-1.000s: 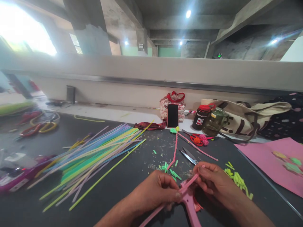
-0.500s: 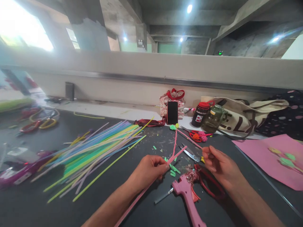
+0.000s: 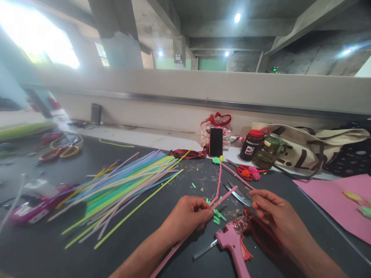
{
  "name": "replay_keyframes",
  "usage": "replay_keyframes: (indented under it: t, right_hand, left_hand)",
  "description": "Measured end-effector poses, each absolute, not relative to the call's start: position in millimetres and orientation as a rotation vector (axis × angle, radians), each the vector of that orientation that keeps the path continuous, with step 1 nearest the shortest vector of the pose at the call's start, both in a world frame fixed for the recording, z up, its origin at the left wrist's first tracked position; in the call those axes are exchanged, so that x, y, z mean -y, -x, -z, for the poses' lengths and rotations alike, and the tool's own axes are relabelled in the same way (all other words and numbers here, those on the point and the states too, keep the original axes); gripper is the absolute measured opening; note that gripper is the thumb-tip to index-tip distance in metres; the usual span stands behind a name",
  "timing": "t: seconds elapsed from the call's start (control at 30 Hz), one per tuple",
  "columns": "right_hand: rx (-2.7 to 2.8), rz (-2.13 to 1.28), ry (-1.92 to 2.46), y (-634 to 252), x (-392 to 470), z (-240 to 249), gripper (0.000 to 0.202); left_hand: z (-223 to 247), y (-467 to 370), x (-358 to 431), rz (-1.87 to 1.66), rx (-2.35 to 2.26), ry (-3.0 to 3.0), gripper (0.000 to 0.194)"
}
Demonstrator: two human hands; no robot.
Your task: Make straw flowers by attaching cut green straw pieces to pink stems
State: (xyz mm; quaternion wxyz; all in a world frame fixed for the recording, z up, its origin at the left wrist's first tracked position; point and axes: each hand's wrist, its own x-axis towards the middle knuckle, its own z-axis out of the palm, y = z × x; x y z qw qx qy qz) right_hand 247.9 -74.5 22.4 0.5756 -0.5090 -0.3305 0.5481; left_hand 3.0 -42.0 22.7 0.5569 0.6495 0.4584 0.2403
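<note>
My left hand (image 3: 187, 216) is closed in a pinch on pink pipe cleaners. One twisted pink strand (image 3: 219, 181) runs up from its fingertips to a small green and yellow tuft (image 3: 216, 160). A straight pink end crosses beside it, and a long pink length trails below the wrist. From the same tuft, another pink pipe cleaner (image 3: 236, 175) slopes down to my right hand (image 3: 275, 216), whose thumb and fingers pinch its end. Between the hands lie open scissors (image 3: 238, 194), green snippets (image 3: 219, 214) and a pink glue gun (image 3: 232, 239) with a clear glue stick.
Many coloured pipe cleaners (image 3: 124, 189) lie spread at left, near a purple device (image 3: 43, 206). Behind stand a phone (image 3: 216, 142), a dark bottle (image 3: 251, 145) and a green jug (image 3: 266, 152). Red scissors (image 3: 245, 173) lie before them. Pink paper (image 3: 327, 197) is at right.
The view has shifted, so everything sits slightly lower and farther right. My right fingers have drawn together at the end of the pink strand. My left hand keeps its pinch.
</note>
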Motion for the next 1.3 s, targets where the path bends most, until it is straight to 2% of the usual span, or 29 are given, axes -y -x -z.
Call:
replay_keyframes:
  t: [0.3, 0.43, 0.7, 0.93, 1.3]
  right_hand:
    - [0.892, -1.293, 1.248, -247, 76, -13, 0.026]
    - [0.896, -1.267, 1.246, -245, 76, -8, 0.019]
    - [0.888, -1.247, 1.339, -246, 77, -8, 0.026]
    - [0.909, -1.307, 1.185, -242, 78, -21, 0.028]
    - [0.854, -1.303, 1.170, -238, 79, -29, 0.036]
  left_hand:
    - [-26, -4, 45, -0.513, -1.089, -1.578, 0.028]
    - [-27, -4, 46, -0.515, -1.081, -1.548, 0.028]
    - [-30, -5, 48, -0.511, -1.070, -1.519, 0.026]
    - [-25, -3, 45, -0.520, -1.053, -1.564, 0.029]
    - [-32, -5, 47, -0.421, -1.133, -1.763, 0.029]
